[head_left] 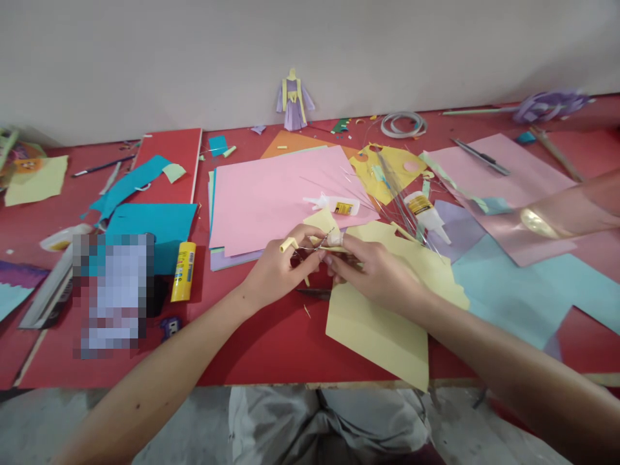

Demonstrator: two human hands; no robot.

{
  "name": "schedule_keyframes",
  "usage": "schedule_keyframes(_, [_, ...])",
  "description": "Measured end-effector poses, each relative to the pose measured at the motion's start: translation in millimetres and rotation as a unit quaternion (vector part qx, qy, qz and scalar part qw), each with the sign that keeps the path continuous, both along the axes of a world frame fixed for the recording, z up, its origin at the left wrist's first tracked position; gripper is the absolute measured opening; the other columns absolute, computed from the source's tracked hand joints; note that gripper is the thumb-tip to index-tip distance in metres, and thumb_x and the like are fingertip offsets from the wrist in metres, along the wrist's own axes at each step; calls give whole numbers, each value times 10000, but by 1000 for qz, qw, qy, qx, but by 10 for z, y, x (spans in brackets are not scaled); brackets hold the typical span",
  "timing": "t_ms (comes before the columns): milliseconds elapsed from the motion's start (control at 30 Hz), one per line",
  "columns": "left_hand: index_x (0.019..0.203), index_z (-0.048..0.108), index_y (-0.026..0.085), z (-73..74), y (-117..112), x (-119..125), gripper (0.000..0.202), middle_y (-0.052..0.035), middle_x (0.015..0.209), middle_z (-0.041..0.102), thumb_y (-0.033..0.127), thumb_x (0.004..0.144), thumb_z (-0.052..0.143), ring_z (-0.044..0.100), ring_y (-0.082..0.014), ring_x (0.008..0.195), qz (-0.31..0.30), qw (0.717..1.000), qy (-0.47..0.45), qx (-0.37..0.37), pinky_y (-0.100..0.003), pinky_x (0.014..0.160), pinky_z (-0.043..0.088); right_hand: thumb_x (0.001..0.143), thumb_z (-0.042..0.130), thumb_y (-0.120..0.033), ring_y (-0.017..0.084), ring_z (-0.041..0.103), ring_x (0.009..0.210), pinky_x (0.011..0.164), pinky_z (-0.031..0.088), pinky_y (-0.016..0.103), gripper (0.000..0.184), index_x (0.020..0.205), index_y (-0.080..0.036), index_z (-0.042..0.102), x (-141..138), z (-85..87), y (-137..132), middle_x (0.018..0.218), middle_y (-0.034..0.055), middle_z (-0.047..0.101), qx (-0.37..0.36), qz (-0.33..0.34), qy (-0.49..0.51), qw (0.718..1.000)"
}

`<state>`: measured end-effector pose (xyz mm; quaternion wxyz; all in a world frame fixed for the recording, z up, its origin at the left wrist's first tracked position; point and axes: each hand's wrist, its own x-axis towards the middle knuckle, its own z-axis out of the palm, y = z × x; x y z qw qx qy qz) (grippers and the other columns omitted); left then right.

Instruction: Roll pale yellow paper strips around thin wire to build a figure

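Note:
My left hand and my right hand meet above the table, fingertips pinched close together. Between them is a thin twisted wire, gripped from both sides. A small rolled tube of yellow paper sticks out by my left fingers. Something white is wrapped around a finger of my right hand. Under my right hand lies pale yellow paper, cut unevenly along its upper edge. A dark pointed tool, partly hidden, lies just below my fingers.
Behind my hands are pink sheets, a glue bottle, loose wires and another glue bottle. A glue stick stands left. A paper figure leans on the wall. Another person's arm reaches in from the right.

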<state>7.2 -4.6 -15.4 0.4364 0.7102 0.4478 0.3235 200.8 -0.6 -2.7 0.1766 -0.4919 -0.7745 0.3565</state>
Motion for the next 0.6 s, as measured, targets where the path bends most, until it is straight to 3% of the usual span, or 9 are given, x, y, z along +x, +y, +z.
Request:
schedule_keyframes(300, [1124,530,214,-11,8,-7,210,-15,1010,660,263,919,541,674,-145,906,3,1000,14,12,-198,714,530,897,504,-209,129,631,599,558,403,209,127,975,-192,603,-2,-32,6,693,-4,680,8,2,3,1000])
schedule_keyframes(600, [1124,522,210,-15,11,-4,206,-4,993,675,246,922,541,673,-128,904,-1,1000,12,17,-198,751,525,897,508,-214,127,639,607,559,406,204,111,961,-193,596,6,-35,4,703,-4,687,7,3,5,1000])
